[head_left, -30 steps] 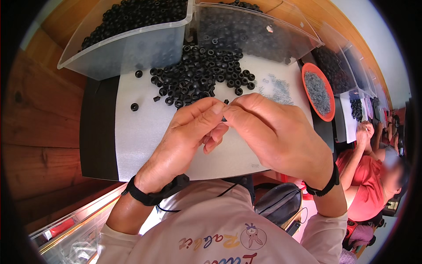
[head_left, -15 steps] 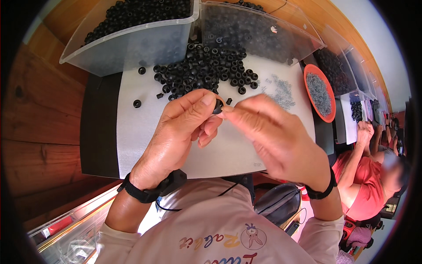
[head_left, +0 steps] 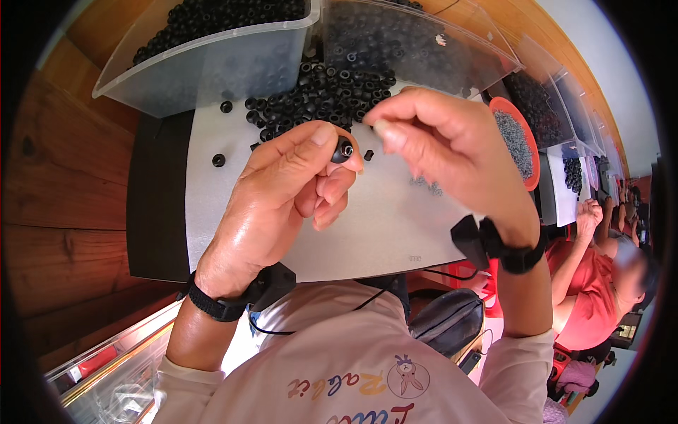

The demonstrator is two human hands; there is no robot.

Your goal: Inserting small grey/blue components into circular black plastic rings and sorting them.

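1. I see the pale surface (head_left: 212, 205) filling the middle of the frame, with wood to the left.
2. Two clear bins (head_left: 233, 63) of black parts sit along the top edge.
3. My right hand (head_left: 452, 152) hovers at centre right, its thumb and forefinger pinched together on something too small to tell.
4. My left hand (head_left: 282, 191) rises from lower centre, its fingers clamped on a small black ring (head_left: 343, 149) just left of the right fingertips.
5. An orange dish (head_left: 519, 141) of tiny metal bits sits at the right.
6. A heap of black rings (head_left: 318, 95) lies below the bins.
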